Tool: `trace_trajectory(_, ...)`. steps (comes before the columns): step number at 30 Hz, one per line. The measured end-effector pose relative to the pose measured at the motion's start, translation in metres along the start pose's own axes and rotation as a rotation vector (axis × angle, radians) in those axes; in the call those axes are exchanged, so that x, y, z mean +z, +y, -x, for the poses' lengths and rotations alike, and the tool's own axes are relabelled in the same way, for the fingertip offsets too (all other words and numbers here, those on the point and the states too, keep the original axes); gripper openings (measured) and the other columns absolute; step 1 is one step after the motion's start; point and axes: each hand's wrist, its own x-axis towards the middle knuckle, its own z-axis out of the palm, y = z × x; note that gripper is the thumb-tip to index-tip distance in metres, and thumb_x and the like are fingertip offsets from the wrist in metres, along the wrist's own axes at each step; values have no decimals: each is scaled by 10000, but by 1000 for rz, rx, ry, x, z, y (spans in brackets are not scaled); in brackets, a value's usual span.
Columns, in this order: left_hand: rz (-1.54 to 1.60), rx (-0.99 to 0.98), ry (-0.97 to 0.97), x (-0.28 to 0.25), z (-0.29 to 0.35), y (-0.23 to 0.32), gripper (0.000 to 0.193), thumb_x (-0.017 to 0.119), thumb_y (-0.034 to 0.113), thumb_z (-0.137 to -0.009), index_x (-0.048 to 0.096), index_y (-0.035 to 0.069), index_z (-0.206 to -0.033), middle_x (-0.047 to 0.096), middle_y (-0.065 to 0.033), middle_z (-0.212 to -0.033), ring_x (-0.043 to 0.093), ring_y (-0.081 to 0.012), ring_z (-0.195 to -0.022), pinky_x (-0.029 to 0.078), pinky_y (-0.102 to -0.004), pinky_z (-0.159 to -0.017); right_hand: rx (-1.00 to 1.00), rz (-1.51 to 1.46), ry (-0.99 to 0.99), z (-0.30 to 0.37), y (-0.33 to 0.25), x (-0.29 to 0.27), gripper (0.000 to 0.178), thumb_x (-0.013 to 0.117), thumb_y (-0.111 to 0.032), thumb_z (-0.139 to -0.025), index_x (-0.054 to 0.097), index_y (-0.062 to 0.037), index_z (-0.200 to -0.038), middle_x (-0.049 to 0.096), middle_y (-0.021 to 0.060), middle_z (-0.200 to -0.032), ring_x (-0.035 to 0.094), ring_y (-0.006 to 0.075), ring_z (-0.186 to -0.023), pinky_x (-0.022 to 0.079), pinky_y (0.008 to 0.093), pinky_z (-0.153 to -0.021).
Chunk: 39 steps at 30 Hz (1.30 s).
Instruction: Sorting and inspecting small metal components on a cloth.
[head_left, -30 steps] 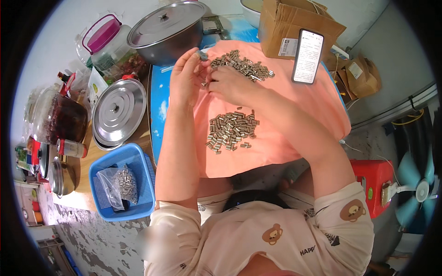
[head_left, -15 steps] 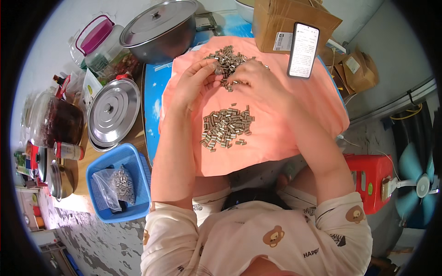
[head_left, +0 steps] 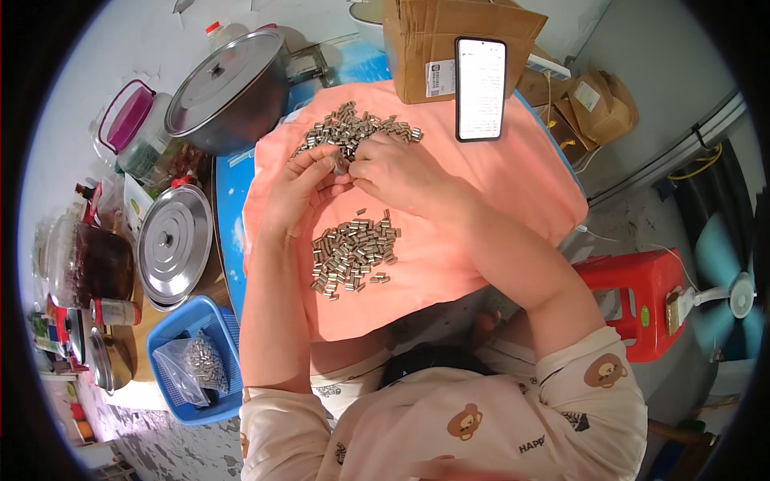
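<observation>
The right hand [head_left: 401, 175] has returned (fingertips close) to the left hand [head_left: 300, 187].

Left hand [head_left: 301, 186] pinching grey piece [head_left: 340, 165], right hand [head_left: 403, 176] alongside, metal cylinders [head_left: 353, 252] on orange cloth [head_left: 525, 180]

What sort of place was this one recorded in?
Probably a home, perhaps a kitchen or storage corner, though I can't be certain. A large lidded pot and a jar with a purple lid suggest it; two piles of small metal cylinders on a peach cloth show handwork there too.
</observation>
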Motion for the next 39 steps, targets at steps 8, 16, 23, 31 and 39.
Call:
trace_trajectory(8, -19, -13, -10, -2, -2, -2, 218, 536, 52, -823, 500, 17, -1035, 585, -84, -866, 594, -178, -788, 494, -254, -703, 20, 14, 105, 3, 0, 4, 62, 606, -105, -673, 604, -69, -723, 518, 45, -763, 495, 224, -797, 429, 332, -667)
trace_trajectory(16, 2, -1, 26, 14, 4, -3, 256, 531, -16, -803, 500, 0, -1056, 594, -116, -892, 602, -213, -807, 499, -283, -756, 397, -810, 162, 3, 6, -4, 44, 565, -4, -746, 575, -2, -789, 590, 41, -721, 560, 105, -652, 455, 231, -582)
trace_trajectory(23, -5, 21, -48, 13, 0, -9, 278, 524, -46, -793, 504, -25, -1069, 592, -142, -905, 597, -222, -822, 497, -312, -771, 419, -865, 126, 3, 4, -7, 35, 575, -4, -750, 580, -2, -785, 596, 34, -745, 563, 87, -701, 461, 220, -619)
trace_trajectory(31, -192, 187, -13, 13, -3, -15, 258, 515, -59, -791, 510, -50, -1050, 588, -152, -899, 593, -210, -812, 493, -295, -762, 196, -252, 240, 3, -2, -5, 68, 586, -7, -725, 582, -11, -793, 589, 68, -725, 576, 122, -685, 460, 235, -610)
trace_trajectory(39, -74, -7, -167, 12, 6, -4, 261, 517, -38, -801, 501, -58, -1062, 587, -143, -911, 595, -216, -828, 485, -266, -737, 457, -1052, -38, 5, 10, -7, 42, 556, -10, -780, 562, 14, -815, 586, 27, -752, 547, 79, -700, 451, 218, -621)
